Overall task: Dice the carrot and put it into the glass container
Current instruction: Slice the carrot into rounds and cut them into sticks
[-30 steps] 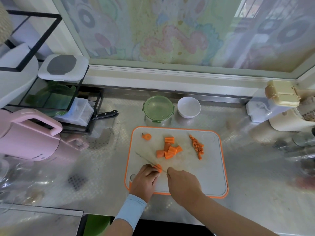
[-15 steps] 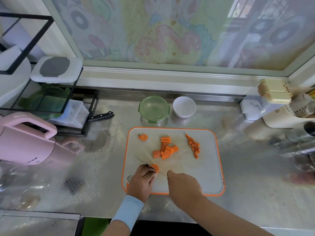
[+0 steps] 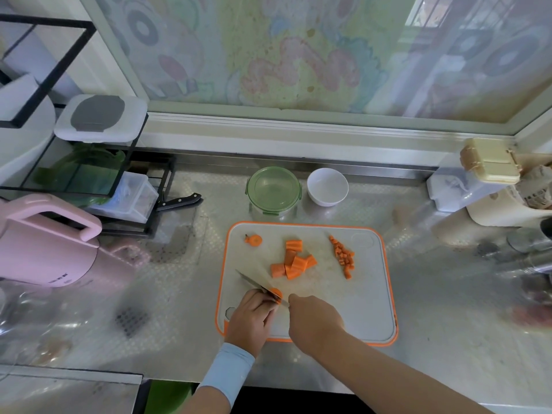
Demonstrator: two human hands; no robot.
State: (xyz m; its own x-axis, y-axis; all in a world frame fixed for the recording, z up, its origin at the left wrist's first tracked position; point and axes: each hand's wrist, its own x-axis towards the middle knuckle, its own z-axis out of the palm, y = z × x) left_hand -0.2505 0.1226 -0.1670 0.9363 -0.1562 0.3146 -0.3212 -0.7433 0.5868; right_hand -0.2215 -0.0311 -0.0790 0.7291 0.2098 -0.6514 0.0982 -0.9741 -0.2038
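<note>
Left hand [image 3: 254, 318] curls its fingertips onto a small carrot piece [image 3: 276, 294] and pins it to the near left part of the cutting board [image 3: 343, 309]. Right hand [image 3: 313, 318] is closed round the knife [image 3: 252, 283]. The handle is hidden and the blade lies across the piece, just beside the left fingertips.

The carrot is likely stiff and light, and its rounded side may roll or skid on the smooth board. It is best held flat face down, with the fingertips tucked back from the edge.

Carrot chunks [image 3: 291, 262] sit mid-board and diced bits [image 3: 343, 255] lie to their right. A stem end [image 3: 254, 240] lies at the far left of the board.

The glass container [image 3: 273, 189] stands on the worktop just behind the board. Its green lid looks to be on, so it probably has to come off before filling. A white bowl [image 3: 327, 186] stands just beside the container, and a pink kettle [image 3: 44, 249] and a spare black-handled knife [image 3: 179, 201] are well off to the left. Nothing lies between the board and the container.
</note>
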